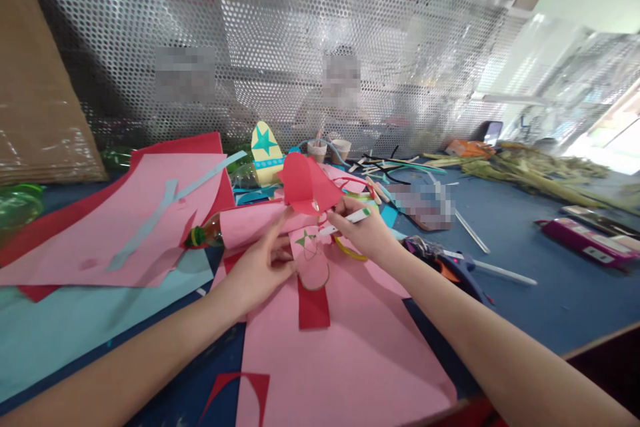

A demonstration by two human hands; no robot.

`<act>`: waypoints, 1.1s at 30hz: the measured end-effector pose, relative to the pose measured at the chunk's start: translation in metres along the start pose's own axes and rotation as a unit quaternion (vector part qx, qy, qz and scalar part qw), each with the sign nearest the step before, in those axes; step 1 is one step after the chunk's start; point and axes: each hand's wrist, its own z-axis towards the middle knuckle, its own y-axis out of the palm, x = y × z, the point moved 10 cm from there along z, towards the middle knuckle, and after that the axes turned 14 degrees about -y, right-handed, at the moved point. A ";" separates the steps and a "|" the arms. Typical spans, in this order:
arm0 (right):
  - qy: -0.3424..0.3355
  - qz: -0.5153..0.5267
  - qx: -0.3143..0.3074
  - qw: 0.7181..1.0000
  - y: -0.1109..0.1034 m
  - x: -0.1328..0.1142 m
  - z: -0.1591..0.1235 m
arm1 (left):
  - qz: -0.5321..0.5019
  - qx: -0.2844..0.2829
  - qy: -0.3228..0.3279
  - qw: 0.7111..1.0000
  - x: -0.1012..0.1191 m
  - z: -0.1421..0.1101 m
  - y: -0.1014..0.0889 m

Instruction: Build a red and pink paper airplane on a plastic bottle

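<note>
My right hand grips a white marker with a green end, its tip over a round-ended pink paper piece. A green star and drawn outlines show on that piece. My left hand steadies its left edge with curled fingers, the index finger stretched along a plastic bottle wrapped in pink paper. The bottle lies on its side, its green-capped neck to the left. A red paper fin stands up at its right end. A red strip lies under the pink piece.
Pink sheets cover the near table. Left are pink and blue sheets; behind stands a yellow-wrapped bottle with a star. A glue gun, glue stick, purple box and dried leaves lie right.
</note>
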 end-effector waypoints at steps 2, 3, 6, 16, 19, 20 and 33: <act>-0.004 -0.003 0.000 1.000 0.000 0.000 0.000 | 0.002 0.001 -0.001 1.000 -0.001 0.000 0.000; -0.005 -0.005 0.000 1.000 0.000 0.000 0.001 | 0.003 0.001 0.000 1.000 -0.001 0.000 0.000; -0.004 -0.013 0.001 1.000 -0.001 0.001 0.001 | 0.001 -0.006 0.001 1.000 -0.001 0.000 0.001; -0.002 -0.006 0.003 1.000 -0.001 0.000 0.001 | -0.001 0.003 0.007 1.000 0.003 -0.002 0.000; -0.006 -0.006 0.002 1.000 -0.001 -0.001 0.001 | 0.001 0.000 0.009 1.000 0.002 -0.001 0.000; -0.005 -0.008 0.002 1.000 -0.001 -0.001 0.001 | 0.002 0.001 0.008 1.000 0.002 -0.001 0.000; -0.004 -0.034 -0.014 0.999 -0.001 -0.003 0.002 | 0.010 0.001 0.014 1.000 0.005 -0.003 0.000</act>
